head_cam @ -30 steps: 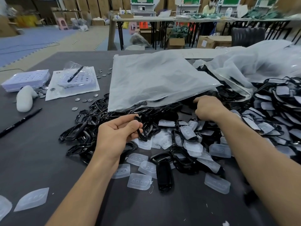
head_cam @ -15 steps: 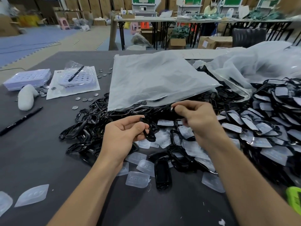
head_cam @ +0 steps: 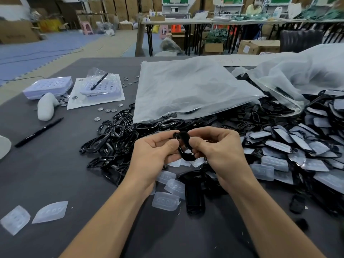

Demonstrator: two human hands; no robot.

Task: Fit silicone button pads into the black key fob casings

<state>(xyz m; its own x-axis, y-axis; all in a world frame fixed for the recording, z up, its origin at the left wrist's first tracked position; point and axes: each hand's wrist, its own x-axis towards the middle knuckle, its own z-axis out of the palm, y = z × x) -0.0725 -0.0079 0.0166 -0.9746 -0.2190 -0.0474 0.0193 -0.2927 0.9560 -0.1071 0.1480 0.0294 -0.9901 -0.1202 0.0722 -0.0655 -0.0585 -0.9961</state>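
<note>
A big dark table (head_cam: pixel 55 183) fills the scene. A big cloudy plastic bag (head_cam: pixel 186 90) lies flat on its far middle part. On the right is a wide pile of filled casings (head_cam: pixel 297 146), black shells with pale pads in them. On the left of the middle, by the bag's near edge, is a smaller pile of empty black frames (head_cam: pixel 111 138).

The two hands meet in the middle, above the table and near the person. The left hand (head_cam: pixel 154 155) and the right hand (head_cam: pixel 219 151) both have bent fingers. Each one pinches a side of the same black casing (head_cam: pixel 183 146) between thumb and fingers. The casing stands on end between them. I cannot tell if a pad is in it.

Loose silicone pads (head_cam: pixel 165 201) lie on the table just under and near the hands. Two more pads (head_cam: pixel 50 211) lie well apart at the near left. A black pen (head_cam: pixel 39 132) lies on the left side. Small round silver discs (head_cam: pixel 100 108) are scattered beyond it.
</note>
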